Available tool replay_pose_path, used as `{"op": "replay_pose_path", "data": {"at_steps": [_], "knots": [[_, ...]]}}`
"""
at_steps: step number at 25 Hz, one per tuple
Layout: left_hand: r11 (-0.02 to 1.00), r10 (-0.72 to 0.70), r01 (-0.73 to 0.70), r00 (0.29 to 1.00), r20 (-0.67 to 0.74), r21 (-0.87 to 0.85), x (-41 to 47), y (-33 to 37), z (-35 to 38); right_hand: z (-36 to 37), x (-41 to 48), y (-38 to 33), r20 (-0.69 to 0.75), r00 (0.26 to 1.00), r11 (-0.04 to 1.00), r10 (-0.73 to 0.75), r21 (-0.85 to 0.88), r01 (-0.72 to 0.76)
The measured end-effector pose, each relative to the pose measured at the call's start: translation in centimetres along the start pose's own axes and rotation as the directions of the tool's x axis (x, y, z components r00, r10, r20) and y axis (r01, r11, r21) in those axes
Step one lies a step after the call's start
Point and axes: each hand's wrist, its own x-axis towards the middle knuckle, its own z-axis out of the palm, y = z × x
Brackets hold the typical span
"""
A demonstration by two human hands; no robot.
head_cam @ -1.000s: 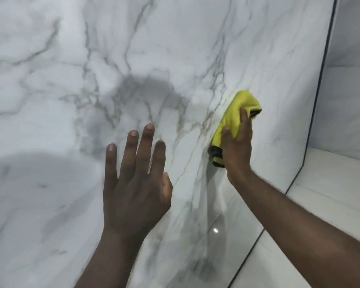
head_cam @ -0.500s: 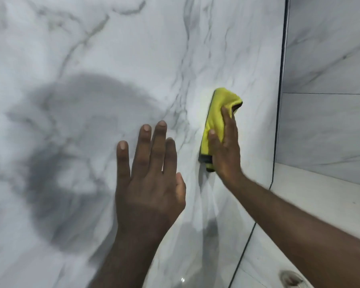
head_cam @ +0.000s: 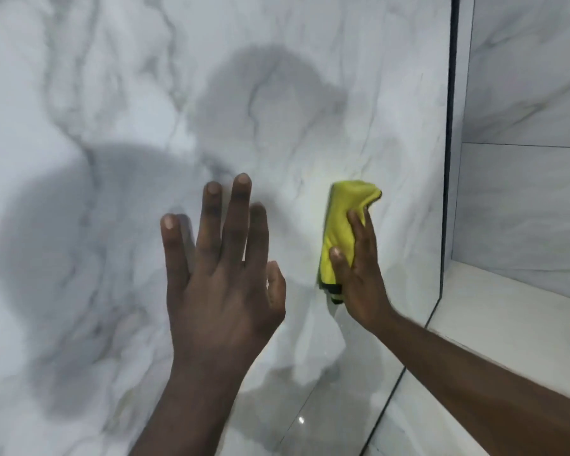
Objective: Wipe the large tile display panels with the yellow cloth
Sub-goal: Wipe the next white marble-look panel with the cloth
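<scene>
Gripping yellow cloth (head_cam: 338,225) against tile panel (head_cam: 112,93) with right hand (head_cam: 362,284), splaying bare left hand (head_cam: 221,284) beside; could smudge wiped gloss.

Tile showroom, or a display bay in one. In front of me stands a large glossy white marble-look tile panel (head_cam: 112,93) with grey veining, a single unbroken slab that fills most of my view. A thin black edge strip (head_cam: 449,159) finishes its right side. Beyond that, set further back, is a wall of grey-veined white tiles (head_cam: 524,209) with one horizontal joint showing. Below it lies a pale polished surface (head_cam: 507,324), ledge or floor, I cannot tell. Everything here is hard and shiny. A light glints low on the panel.
</scene>
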Motion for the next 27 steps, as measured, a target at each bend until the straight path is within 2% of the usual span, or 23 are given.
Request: {"op": "replay_pose_path", "data": {"at_steps": [1,2,3,4,6,8,9,10,11,12,13,14,15,17,19,20,21,22,23,24,25,26,27], "knots": [[1.0,0.023,-0.023,1.0,0.004,-0.001,1.0,0.5,0.4,-0.6,1.4,1.0,-0.066,0.986,0.988,0.154,0.043,-0.152],[0.999,0.046,-0.046,0.999,0.016,-0.005,1.9,1.0,0.8,-1.2,3.7,1.4,-0.134,0.924,0.933,0.358,0.102,-0.346],[0.998,0.063,-0.063,0.997,0.041,-0.015,2.6,1.4,1.3,-2.1,6.1,1.1,-0.181,0.858,0.877,0.48,0.137,-0.461],[0.997,0.075,-0.073,0.995,0.068,-0.025,3.1,1.9,1.9,-2.7,8.2,0.5,-0.2,0.856,0.879,0.477,0.135,-0.458],[0.997,0.071,-0.069,0.994,0.078,-0.032,3.7,3.0,2.9,-3.1,9.5,-2.0,-0.19,0.958,0.976,0.216,0.071,-0.206],[0.999,0.038,-0.037,0.998,0.051,-0.029,3.8,3.6,3.6,-2.7,7.4,-3.1,-0.093,0.995,0.999,-0.042,0.0,0.043],[1.0,0.02,-0.02,0.999,0.027,-0.019,3.9,3.8,3.9,-2.4,6.0,-1.1,-0.045,0.99,0.991,-0.131,-0.026,0.13],[1.0,0.007,-0.007,1.0,0.008,-0.021,4.1,4.1,4.2,-2.5,5.7,0.6,-0.036,0.993,0.993,-0.116,-0.042,0.114],[0.999,-0.008,0.008,1.0,0.0,-0.038,4.4,4.8,4.6,-2.8,7.1,2.0,-0.111,0.994,1.0,0.011,-0.012,-0.013],[0.998,-0.025,0.025,1.0,-0.004,-0.06,5.1,5.5,4.8,-3.6,9.7,2.4,-0.196,0.953,0.973,0.232,0.05,-0.227],[0.996,-0.042,0.042,0.999,-0.002,-0.081,5.7,6.0,4.7,-4.6,12.7,2.4,-0.238,0.864,0.896,0.444,0.146,-0.42],[0.995,-0.049,0.049,0.999,0.005,-0.085,6.2,6.4,4.8,-5.6,15.1,1.9,-0.236,0.829,0.862,0.506,0.176,-0.476],[0.997,-0.043,0.043,0.999,0.009,-0.069,6.7,6.7,5.0,-6.5,16.7,1.5,-0.234,0.883,0.914,0.407,0.104,-0.393],[0.999,-0.022,0.022,1.0,0.013,-0.024,8.6,7.3,6.0,-7.5,17.6,0.0,-0.189,0.978,0.996,0.09,0.002,-0.092],[0.998,-0.044,0.044,0.999,-0.01,-0.036,11.2,8.5,7.0,-8.4,16.6,1.8,-0.039,0.993,0.993,-0.115,-0.013,0.115],[0.998,-0.054,0.054,0.999,-0.006,-0.043,12.4,9.6,7.6,-9.1,16.4,4.2,-0.029,0.993,0.993,-0.115,-0.032,0.114],[0.998,-0.044,0.045,0.999,0.009,-0.032,13.7,11.0,8.2,-9.8,17.8,6.1,-0.085,0.996,1.0,0.02,-0.008,-0.021],[1.0,-0.018,0.018,1.0,0.022,-0.01,15.0,12.4,8.9,-10.8,20.1,7.2,-0.155,0.956,0.968,0.249,0.061,-0.242],[1.0,0.014,-0.014,1.0,0.022,0.008,16.3,13.5,9.5,-11.8,22.7,7.6,-0.193,0.87,0.891,0.454,0.127,-0.436],[0.999,0.043,-0.043,0.999,0.012,0.016,17.6,14.3,10.1,-12.6,25.0,7.3,-0.202,0.836,0.86,0.51,0.133,-0.493],[0.998,0.065,-0.065,0.998,0.003,0.023,19.1,15.2,10.9,-13.4,26.9,6.9,-0.214,0.894,0.92,0.393,0.076,-0.386],[0.996,0.081,-0.081,0.997,-0.008,0.03,20.6,15.9,11.9,-14.0,28.2,6.1,-0.21,0.959,0.982,0.189,0.032,-0.187],[0.995,0.096,-0.095,0.995,-0.01,0.036,21.9,16.6,12.7,-14.2,28.8,5.8,-0.2,0.98,0.999,-0.014,0.029,0.02]]}}
